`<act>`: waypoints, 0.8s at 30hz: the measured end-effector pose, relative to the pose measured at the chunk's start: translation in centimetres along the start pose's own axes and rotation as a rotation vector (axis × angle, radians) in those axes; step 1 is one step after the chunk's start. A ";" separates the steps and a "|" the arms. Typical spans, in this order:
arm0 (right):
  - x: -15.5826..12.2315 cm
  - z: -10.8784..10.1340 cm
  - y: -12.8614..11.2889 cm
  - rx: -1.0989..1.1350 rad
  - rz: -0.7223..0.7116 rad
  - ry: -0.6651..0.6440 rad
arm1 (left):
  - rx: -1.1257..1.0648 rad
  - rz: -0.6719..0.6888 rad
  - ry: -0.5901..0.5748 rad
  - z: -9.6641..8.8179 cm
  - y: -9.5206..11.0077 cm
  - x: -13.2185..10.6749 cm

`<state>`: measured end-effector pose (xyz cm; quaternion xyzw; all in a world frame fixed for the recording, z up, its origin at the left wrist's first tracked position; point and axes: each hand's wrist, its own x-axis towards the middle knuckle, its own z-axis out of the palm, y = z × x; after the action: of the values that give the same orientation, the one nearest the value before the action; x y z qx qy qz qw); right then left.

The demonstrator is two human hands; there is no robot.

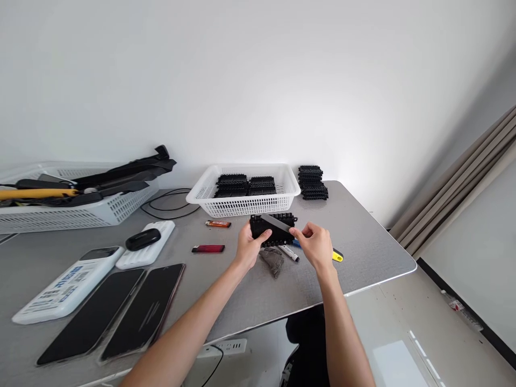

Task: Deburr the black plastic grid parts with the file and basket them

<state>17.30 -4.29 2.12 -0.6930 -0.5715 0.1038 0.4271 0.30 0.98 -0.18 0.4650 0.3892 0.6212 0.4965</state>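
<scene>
My left hand (246, 246) grips a rectangular black plastic part (278, 235) with knobbly long edges, its thumb over the near face. My right hand (316, 244) pinches one end of a flat grey metal strip (274, 221), which lies slantwise across the top of that part. Whether the strip presses on the part or just hovers over it, I cannot tell. Below them on the table are a white marker (289, 253) and a crumpled grey-brown cloth (273, 262). A yellow-ended tool (337, 256) pokes out beside my right hand, mostly hidden.
Similar black parts (231, 185) lie in a white basket (245, 206); others form a stack (312, 183) to its right. Two lighters (218, 223) sit left of my hands. Phones (143, 312), power banks (68, 285), a mouse (143, 239) and another basket (115, 209) occupy the left side.
</scene>
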 end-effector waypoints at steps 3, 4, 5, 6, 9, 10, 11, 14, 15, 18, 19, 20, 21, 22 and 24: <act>-0.1 0.5 -0.4 -0.001 -0.021 -0.015 | -0.014 0.001 -0.009 0.0 0.0 0.0; 0.0 0.5 -0.3 0.002 -0.019 -0.009 | -0.021 -0.002 -0.009 0.0 0.1 0.0; 0.1 0.4 0.0 0.007 -0.013 0.000 | -0.027 -0.005 -0.007 -0.1 0.1 0.0; 0.3 0.3 0.3 0.014 -0.004 0.013 | -0.031 -0.009 -0.004 -0.1 0.1 0.0; 0.7 -0.4 1.3 0.030 0.020 0.051 | -0.029 -0.016 0.012 -0.2 0.0 0.2; 0.8 -0.6 1.5 0.031 0.024 0.058 | -0.026 -0.018 0.015 -0.3 0.0 0.2; 0.8 -0.7 1.6 0.030 0.024 0.060 | -0.023 -0.021 0.016 -0.3 0.0 0.2; 0.5 -0.5 1.2 0.017 -0.001 0.037 | -0.024 -0.029 0.004 -0.3 0.1 0.2; 0.4 -0.3 1.0 0.015 -0.013 0.023 | -0.025 -0.029 -0.003 -0.3 0.1 0.2; 0.5 -0.2 0.8 0.022 -0.022 0.014 | -0.022 -0.033 -0.009 -0.4 0.5 0.1; 0.5 -0.3 0.9 0.029 -0.014 0.022 | -0.021 -0.041 -0.006 -0.5 0.5 0.1; 0.7 -0.5 1.1 0.036 -0.002 0.034 | -0.021 -0.050 -0.001 -0.5 0.6 0.1; 0.8 -0.7 1.4 0.042 0.011 0.046 | -0.023 -0.057 0.004 -0.5 0.6 0.1; 0.9 -1.0 1.6 0.046 0.023 0.057 | -0.024 -0.061 0.009 -0.5 0.6 0.1; 0.9 -1.3 1.9 0.052 0.037 0.067 | -0.025 -0.058 0.021 -0.5 0.5 0.2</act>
<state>19.72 -4.02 1.90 -0.6952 -0.5412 0.1033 0.4616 -0.30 1.03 0.23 0.4408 0.3998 0.6160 0.5161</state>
